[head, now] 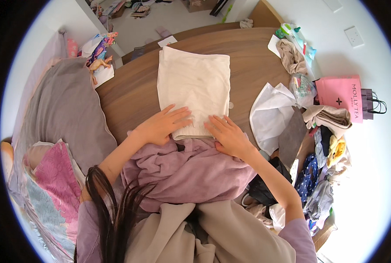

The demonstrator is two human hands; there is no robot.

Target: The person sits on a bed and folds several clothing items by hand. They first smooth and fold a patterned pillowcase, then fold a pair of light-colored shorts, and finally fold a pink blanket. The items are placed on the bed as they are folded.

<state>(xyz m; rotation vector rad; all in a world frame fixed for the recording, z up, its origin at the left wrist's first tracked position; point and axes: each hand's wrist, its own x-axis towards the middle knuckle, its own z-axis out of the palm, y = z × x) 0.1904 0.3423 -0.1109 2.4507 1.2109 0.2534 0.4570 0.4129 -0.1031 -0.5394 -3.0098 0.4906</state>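
Observation:
A folded cream cloth garment [195,82] with a gathered, elastic-looking edge lies on the wooden surface [251,62] in front of me. My left hand [165,125] rests palm down with spread fingers on its near left corner. On the near right corner lies my right hand [230,136], also flat with its fingers apart. Neither hand grips the fabric. A crumpled mauve plush cloth [195,174] is bunched just below the garment, between my forearms and above my lap.
Left, a grey-brown cloth [70,105] and a pink patterned cloth [59,177] lie heaped. Right are a white cloth bag [269,115], a pink paper bag [340,95], a folded beige garment [328,118] and piled clothes [317,184]. A toy animal figure [98,65] stands at the upper left.

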